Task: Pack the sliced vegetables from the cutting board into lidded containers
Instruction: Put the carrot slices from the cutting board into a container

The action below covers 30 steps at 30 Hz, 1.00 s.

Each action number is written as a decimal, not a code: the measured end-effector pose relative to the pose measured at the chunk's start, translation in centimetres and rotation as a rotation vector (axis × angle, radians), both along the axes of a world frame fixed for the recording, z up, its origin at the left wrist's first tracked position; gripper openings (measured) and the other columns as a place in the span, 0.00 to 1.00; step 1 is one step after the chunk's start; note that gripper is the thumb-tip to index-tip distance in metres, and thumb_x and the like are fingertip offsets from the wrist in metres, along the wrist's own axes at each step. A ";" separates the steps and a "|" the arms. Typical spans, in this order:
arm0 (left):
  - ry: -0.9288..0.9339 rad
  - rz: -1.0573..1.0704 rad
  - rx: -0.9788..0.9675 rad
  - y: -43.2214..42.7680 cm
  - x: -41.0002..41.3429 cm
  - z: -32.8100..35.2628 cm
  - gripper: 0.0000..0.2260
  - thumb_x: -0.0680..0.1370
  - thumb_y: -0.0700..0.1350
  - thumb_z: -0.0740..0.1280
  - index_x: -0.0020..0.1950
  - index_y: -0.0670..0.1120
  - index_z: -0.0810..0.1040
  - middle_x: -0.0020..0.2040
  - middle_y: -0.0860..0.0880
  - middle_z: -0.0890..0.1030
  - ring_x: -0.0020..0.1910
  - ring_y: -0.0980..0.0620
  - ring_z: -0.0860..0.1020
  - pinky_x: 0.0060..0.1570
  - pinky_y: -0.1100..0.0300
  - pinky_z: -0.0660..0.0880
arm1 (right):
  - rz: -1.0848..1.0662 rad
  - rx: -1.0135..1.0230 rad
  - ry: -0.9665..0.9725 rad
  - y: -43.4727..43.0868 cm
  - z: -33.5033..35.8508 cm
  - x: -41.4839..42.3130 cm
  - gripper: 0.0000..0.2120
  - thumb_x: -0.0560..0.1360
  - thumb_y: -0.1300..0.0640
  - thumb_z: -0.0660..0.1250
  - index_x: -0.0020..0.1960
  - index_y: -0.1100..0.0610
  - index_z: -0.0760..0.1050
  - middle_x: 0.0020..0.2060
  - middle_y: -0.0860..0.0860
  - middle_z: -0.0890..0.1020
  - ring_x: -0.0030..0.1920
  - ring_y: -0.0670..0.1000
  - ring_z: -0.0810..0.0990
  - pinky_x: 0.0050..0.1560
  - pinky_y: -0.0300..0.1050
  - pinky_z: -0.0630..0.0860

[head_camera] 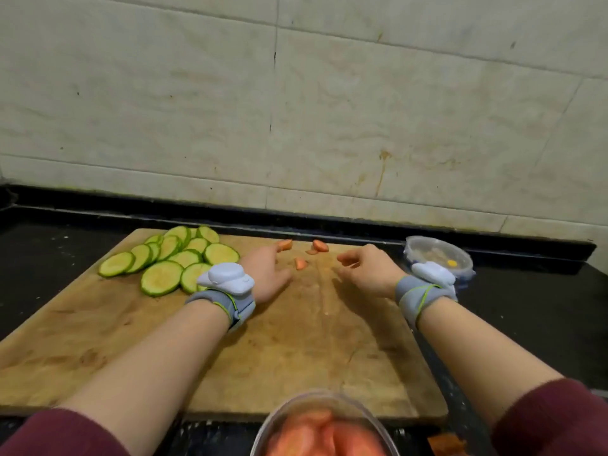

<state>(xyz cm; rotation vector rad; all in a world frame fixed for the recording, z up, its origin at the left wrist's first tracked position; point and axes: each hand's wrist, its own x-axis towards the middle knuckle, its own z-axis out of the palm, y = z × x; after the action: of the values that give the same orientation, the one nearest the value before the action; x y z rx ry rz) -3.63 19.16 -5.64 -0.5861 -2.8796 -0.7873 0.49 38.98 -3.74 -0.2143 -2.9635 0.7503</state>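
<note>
A wooden cutting board lies on the dark counter. Several green zucchini slices overlap at its far left. A few orange carrot pieces lie near its far edge. My left hand rests on the board, fingers spread, its fingertips touching one carrot piece. My right hand hovers over the board with loosely curled fingers and holds nothing. A clear container holding orange carrot slices sits at the near edge, with no lid on it.
A lidded clear container stands on the counter just right of the board, behind my right wrist. An orange scrap lies at the bottom right. A tiled wall runs close behind the counter.
</note>
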 end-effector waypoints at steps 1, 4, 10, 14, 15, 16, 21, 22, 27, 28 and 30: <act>0.003 -0.019 0.018 0.6 -1.2 0.0 0.28 0.75 0.54 0.67 0.73 0.47 0.66 0.65 0.47 0.76 0.65 0.47 0.73 0.58 0.62 0.67 | 0.009 0.044 0.001 0.1 -0.2 -1.4 0.19 0.76 0.54 0.65 0.67 0.53 0.74 0.61 0.53 0.80 0.61 0.53 0.77 0.62 0.43 0.71; -0.037 -0.074 0.032 2.0 -5.2 -0.6 0.37 0.72 0.58 0.70 0.75 0.48 0.59 0.70 0.49 0.70 0.68 0.52 0.70 0.65 0.62 0.64 | 0.071 0.180 0.029 0.1 -0.9 -5.7 0.22 0.78 0.53 0.61 0.71 0.49 0.68 0.67 0.52 0.75 0.68 0.55 0.72 0.67 0.45 0.66; -0.037 -0.160 -0.184 2.2 -8.9 -1.2 0.29 0.69 0.65 0.68 0.67 0.54 0.73 0.63 0.49 0.76 0.63 0.48 0.73 0.63 0.57 0.70 | 0.250 0.339 -0.014 -0.2 -1.8 -9.7 0.18 0.79 0.53 0.59 0.69 0.49 0.71 0.65 0.53 0.75 0.66 0.56 0.72 0.64 0.46 0.68; 0.036 -0.190 -0.164 2.1 -8.9 -0.8 0.14 0.73 0.59 0.68 0.52 0.53 0.82 0.51 0.51 0.82 0.53 0.49 0.78 0.54 0.57 0.74 | 0.243 0.351 0.035 -0.3 -1.5 -10.1 0.11 0.77 0.52 0.64 0.57 0.50 0.81 0.53 0.52 0.83 0.56 0.55 0.78 0.55 0.46 0.74; 0.045 -0.190 -0.158 2.2 -8.8 -0.7 0.12 0.73 0.58 0.69 0.51 0.53 0.82 0.49 0.51 0.82 0.51 0.49 0.78 0.53 0.57 0.74 | 0.242 0.346 0.048 -0.5 -1.5 -10.1 0.09 0.77 0.53 0.65 0.54 0.51 0.81 0.51 0.52 0.83 0.55 0.55 0.79 0.53 0.46 0.74; 0.062 -0.185 -0.146 2.4 -8.6 -0.6 0.11 0.72 0.57 0.69 0.50 0.52 0.81 0.48 0.51 0.82 0.50 0.49 0.78 0.52 0.56 0.74 | 0.238 0.352 0.058 -0.7 -1.4 -10.1 0.09 0.77 0.54 0.65 0.53 0.52 0.81 0.50 0.53 0.83 0.54 0.56 0.79 0.52 0.46 0.74; 0.096 -0.169 -0.036 3.2 -7.7 -0.5 0.07 0.71 0.46 0.71 0.46 0.52 0.76 0.38 0.54 0.77 0.43 0.50 0.75 0.48 0.58 0.73 | 0.268 0.401 0.065 -1.2 -1.4 -9.2 0.07 0.78 0.58 0.62 0.54 0.56 0.76 0.51 0.55 0.80 0.54 0.58 0.76 0.45 0.45 0.68; 0.089 -0.167 -0.026 3.2 -7.4 -0.5 0.07 0.71 0.44 0.71 0.44 0.52 0.75 0.37 0.54 0.77 0.43 0.50 0.76 0.48 0.57 0.74 | 0.252 0.377 0.070 -1.1 -1.3 -8.8 0.07 0.78 0.57 0.62 0.53 0.55 0.76 0.49 0.53 0.80 0.52 0.56 0.76 0.43 0.43 0.66; 0.037 -0.153 0.129 2.0 -5.1 0.3 0.08 0.70 0.41 0.72 0.42 0.51 0.76 0.33 0.54 0.79 0.36 0.56 0.76 0.39 0.67 0.70 | 0.167 0.078 0.064 -0.1 0.1 -6.1 0.04 0.72 0.55 0.70 0.40 0.48 0.78 0.37 0.46 0.79 0.40 0.49 0.78 0.44 0.44 0.75; 0.031 -0.146 0.165 1.7 -4.4 0.8 0.08 0.70 0.41 0.72 0.42 0.51 0.75 0.31 0.56 0.77 0.34 0.59 0.74 0.36 0.68 0.67 | 0.169 0.013 0.043 -0.2 0.7 -5.3 0.03 0.72 0.55 0.71 0.40 0.50 0.79 0.37 0.47 0.81 0.37 0.48 0.79 0.43 0.45 0.78; 0.032 -0.141 0.238 1.2 -3.2 1.6 0.09 0.70 0.42 0.73 0.43 0.51 0.75 0.30 0.59 0.75 0.32 0.63 0.73 0.37 0.66 0.67 | 0.203 -0.130 0.004 -0.4 1.7 -3.8 0.02 0.72 0.59 0.72 0.42 0.57 0.81 0.36 0.51 0.82 0.33 0.48 0.79 0.38 0.40 0.79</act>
<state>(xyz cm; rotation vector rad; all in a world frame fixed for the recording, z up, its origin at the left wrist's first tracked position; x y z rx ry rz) -6.86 20.33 -4.03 -0.7682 -2.6832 -1.1101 -3.27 38.56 -2.02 0.0826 -2.9650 0.9661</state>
